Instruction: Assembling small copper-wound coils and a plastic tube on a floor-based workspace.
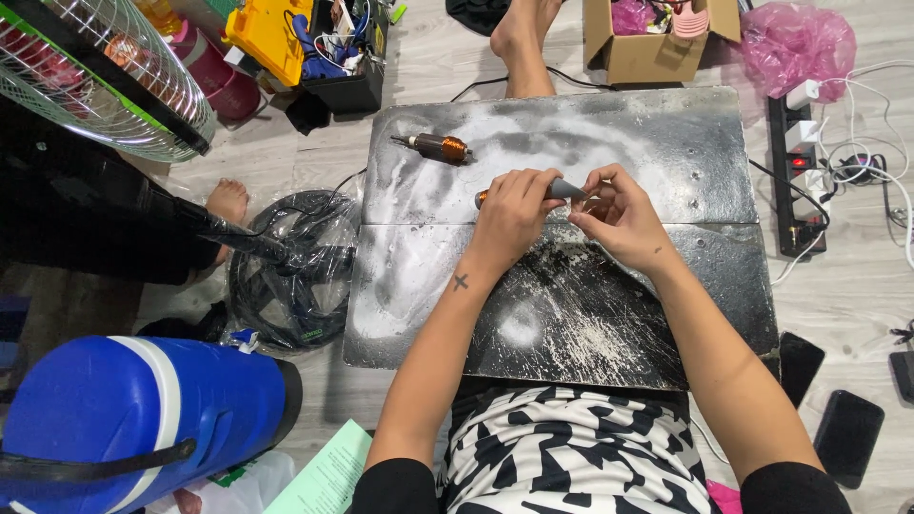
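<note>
A scuffed black board [657, 333], dusted white, lies on grey plank flooring. Both hands meet over the board's middle: the left hand [512, 217] is wrapped around a grey tool [564, 189], the right hand [619, 217] is pinching its tip. A copper-wound motor part [436, 148] lies near the far left corner. Beyond the far edge, a cardboard box [636, 49] holds pink bits; a blue cooler [124, 419] lies to the left.

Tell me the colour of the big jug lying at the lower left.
The jug is bright blue with a white band and a black end, seen in the head view.
</note>
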